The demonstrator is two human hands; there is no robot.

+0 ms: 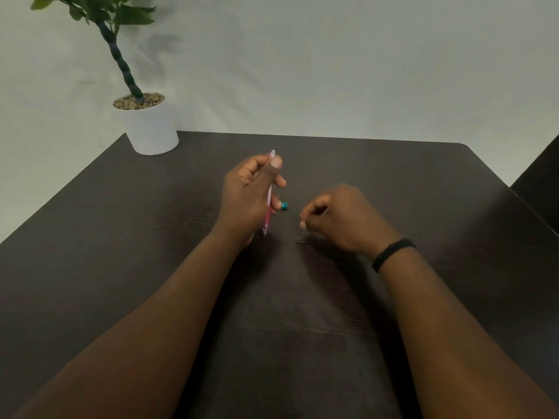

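My left hand [246, 196] grips a pink mechanical pencil [268, 211] upright over the dark table [121, 237], its tip pointing down toward me and my thumb near its top end. A small teal object [284, 206] lies on the table just right of that hand. My right hand [338, 219] hovers to the right with its fingers curled and the fingertips drawn together; whether they pinch anything is too small to tell. A thin dark lead [307, 242] lies on the table below the right hand. A black band [392, 254] circles my right wrist.
A white pot [151, 128] holding a green plant with a dark stem [121, 55] stands at the table's far left corner. A pale wall rises behind the table. A dark chair or furniture edge [541, 182] shows at the right.
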